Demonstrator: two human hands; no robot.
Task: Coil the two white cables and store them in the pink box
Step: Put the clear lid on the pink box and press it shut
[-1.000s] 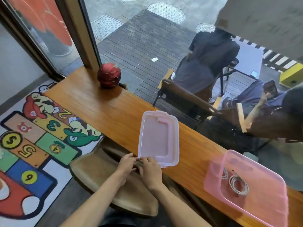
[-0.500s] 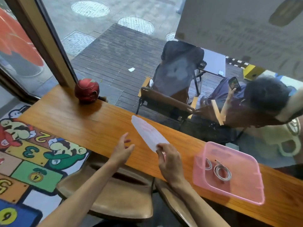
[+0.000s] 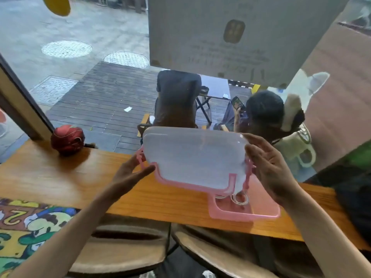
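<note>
I hold the pink-rimmed translucent lid (image 3: 192, 159) in the air between both hands, tilted above the counter. My left hand (image 3: 130, 173) grips its left edge and my right hand (image 3: 269, 167) grips its right edge. Below and behind the lid, the pink box (image 3: 247, 213) sits on the wooden counter (image 3: 60, 177). Coiled white cables (image 3: 239, 198) lie inside it, partly hidden by the lid.
A red ball-like object (image 3: 67, 139) rests at the counter's far left by the window. Two wooden stools (image 3: 124, 249) stand under the near edge. A colourful floor mat (image 3: 26, 231) lies at left. People sit outside behind the glass.
The lid went from lying on the counter to being lifted by my right hand, then carried rightward. Now both hands hold it over the box.
</note>
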